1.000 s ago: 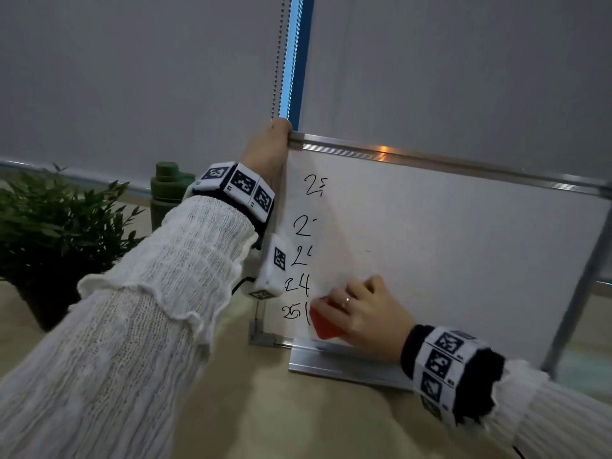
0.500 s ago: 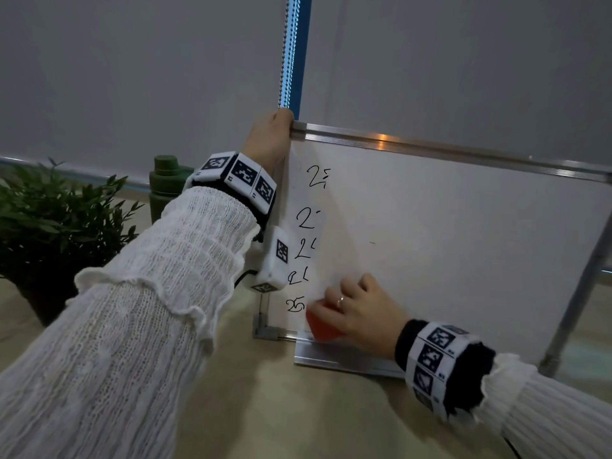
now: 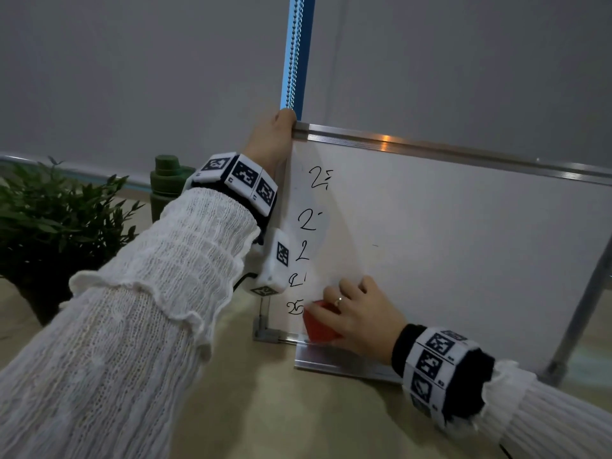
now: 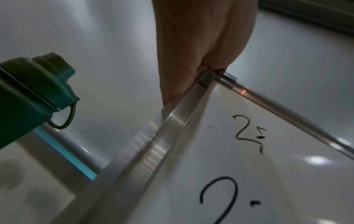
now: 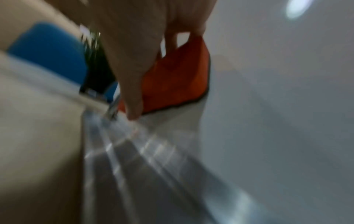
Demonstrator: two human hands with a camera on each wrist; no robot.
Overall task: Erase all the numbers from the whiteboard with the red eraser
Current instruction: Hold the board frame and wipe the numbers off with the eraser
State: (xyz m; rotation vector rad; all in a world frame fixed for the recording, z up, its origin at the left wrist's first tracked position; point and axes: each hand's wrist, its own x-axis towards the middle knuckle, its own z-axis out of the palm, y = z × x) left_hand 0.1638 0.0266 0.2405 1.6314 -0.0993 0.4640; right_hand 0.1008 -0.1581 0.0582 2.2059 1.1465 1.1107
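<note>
The right hand [image 3: 359, 318] holds the red eraser [image 3: 318, 324] with fingers laid over its back and the thumb curled under its lower edge, pressing it flat against the whiteboard [image 3: 447, 233] near the bottom left corner, just above the metal tray [image 3: 337, 362] and touching the right side of the lowest number. The left hand [image 3: 273, 137] is wrapped over the board's top left corner and steadies it on the tabletop [image 3: 271, 409]. What is left to erase is a column of number remnants [image 3: 306, 240] down the left edge, mostly the first digits with scraps of the second; the rest of the board looks wiped, apart from a tiny mark near the middle. To do this step well, I would keep the eraser's whole face flat, push it leftward to the frame over the lowest number, then work upward through the column in overlapping strokes with firm, even pressure. The left hand should brace hard, since the board stands on thin legs and could slide or tip. A green bottle [image 3: 167, 183] and a plant [image 3: 49, 220] stand to the left, well apart.
</note>
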